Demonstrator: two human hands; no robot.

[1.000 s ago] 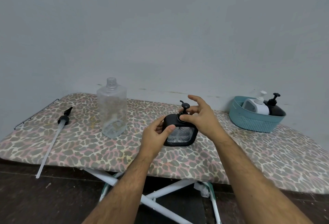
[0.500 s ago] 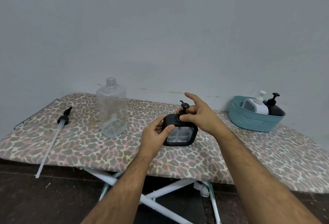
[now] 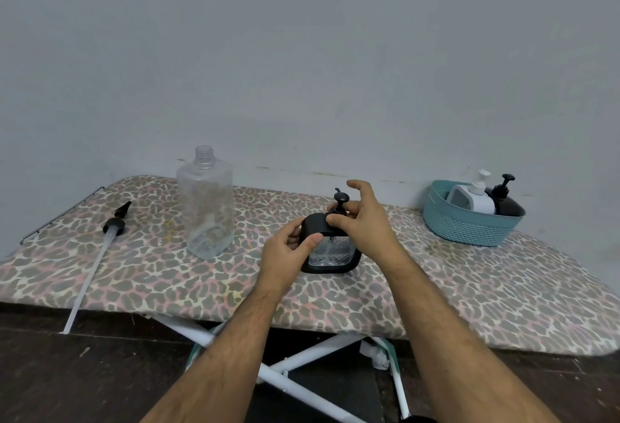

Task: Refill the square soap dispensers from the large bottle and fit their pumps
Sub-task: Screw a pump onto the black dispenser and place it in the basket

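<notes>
Black square dispenser point(image 3: 330, 248) mid-surface is being steadied by left hand point(image 3: 290, 248); its pump point(image 3: 339, 202) is being pinched by right hand point(image 3: 364, 221). Two dispensers are sitting finished in basket point(image 3: 466, 226); large bottle point(image 3: 206, 204) nearly empty, so likely the last.

surface: ironing board point(image 3: 469, 301) with leopard-print cover, white crossed legs | left: long pump point(image 3: 112, 226) with tube overhanging the near edge | left of centre: big clear bottle point(image 3: 205, 207), upright, uncapped | centre: black square dispenser point(image 3: 330, 248), upright | far right: teal basket point(image 3: 466, 226) by the wall
</notes>
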